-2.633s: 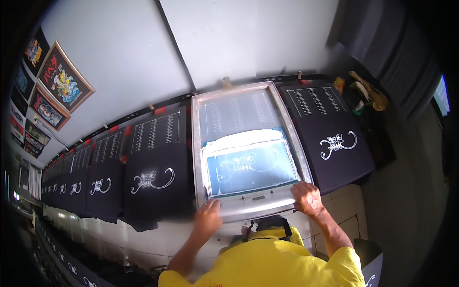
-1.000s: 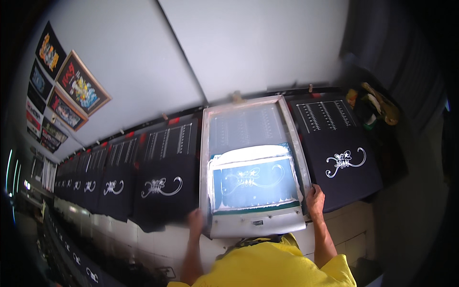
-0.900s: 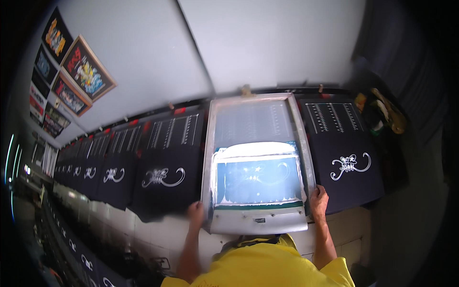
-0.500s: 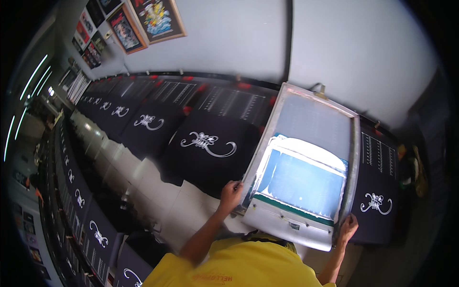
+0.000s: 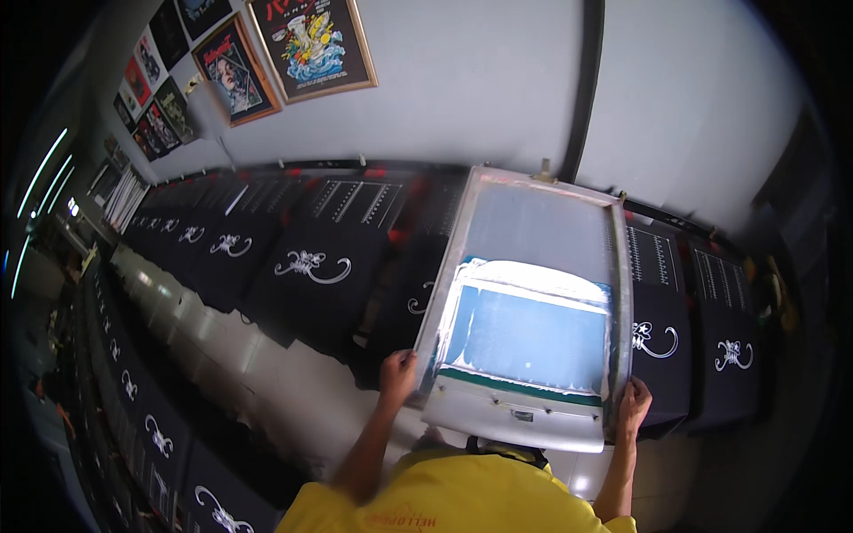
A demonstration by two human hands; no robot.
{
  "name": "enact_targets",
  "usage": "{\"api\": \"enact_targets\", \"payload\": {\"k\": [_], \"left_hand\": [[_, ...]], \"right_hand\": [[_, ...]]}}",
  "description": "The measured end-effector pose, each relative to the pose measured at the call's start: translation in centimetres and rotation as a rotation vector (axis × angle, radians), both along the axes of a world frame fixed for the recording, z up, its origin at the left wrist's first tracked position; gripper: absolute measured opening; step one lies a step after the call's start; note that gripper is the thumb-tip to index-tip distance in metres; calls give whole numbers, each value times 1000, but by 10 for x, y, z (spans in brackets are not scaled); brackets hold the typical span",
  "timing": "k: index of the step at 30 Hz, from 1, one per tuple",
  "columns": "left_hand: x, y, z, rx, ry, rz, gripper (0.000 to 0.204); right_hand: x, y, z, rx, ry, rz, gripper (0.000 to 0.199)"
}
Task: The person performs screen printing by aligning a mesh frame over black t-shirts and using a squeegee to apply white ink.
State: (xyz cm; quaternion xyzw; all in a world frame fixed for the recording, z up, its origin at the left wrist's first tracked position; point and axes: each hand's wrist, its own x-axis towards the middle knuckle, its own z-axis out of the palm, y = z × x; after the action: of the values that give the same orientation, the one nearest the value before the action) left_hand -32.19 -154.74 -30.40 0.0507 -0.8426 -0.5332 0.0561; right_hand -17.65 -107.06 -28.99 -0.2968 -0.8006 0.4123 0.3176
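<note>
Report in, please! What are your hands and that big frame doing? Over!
Left hand and right hand gripping opposite sides of printing screen. Squeegee across its near end. Printing screen partly hiding printed black cloths both sides.

A long dark table (image 5: 334, 211) runs along the wall. Black cloths (image 5: 267, 289) lie side by side over its front half, each with a curly white print (image 5: 311, 266). Behind them, white ruler-like lines (image 5: 384, 204) mark the tabletop, and red patches (image 5: 399, 236) show between sections. A second row (image 5: 162, 490) at lower left carries similar printed cloths (image 5: 197, 471). Between the rows is a shiny, pale tiled floor (image 5: 258, 342).
</note>
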Motion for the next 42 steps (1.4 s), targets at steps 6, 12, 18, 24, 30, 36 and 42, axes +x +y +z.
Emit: {"api": "enact_targets", "payload": {"k": [6,12,18,24,30,36,42], "left_hand": [[-32,-84,-7,-55,7,18,29],[-60,-115,-7,-13,-79,36,31],[-86,-117,-4,16,-66,17,32],[-99,-123,-7,6,-173,-22,31],[-111,-142,-33,46,-195,-28,32],[-119,-150,-46,38,-272,-94,33],[-125,-159,-49,-148,-281,-149,34]], "right_hand": [[-40,-91,-4,-74,-67,0,29],[-72,-128,22,5,-138,0,30],[-94,-132,23,-2,-186,-22,30],[-98,-138,11,42,-164,-39,28],[-103,-154,17,13,-172,-54,27],[-102,-150,9,10,-174,-65,27],[-111,-154,-17,32,-119,-96,24]]}}
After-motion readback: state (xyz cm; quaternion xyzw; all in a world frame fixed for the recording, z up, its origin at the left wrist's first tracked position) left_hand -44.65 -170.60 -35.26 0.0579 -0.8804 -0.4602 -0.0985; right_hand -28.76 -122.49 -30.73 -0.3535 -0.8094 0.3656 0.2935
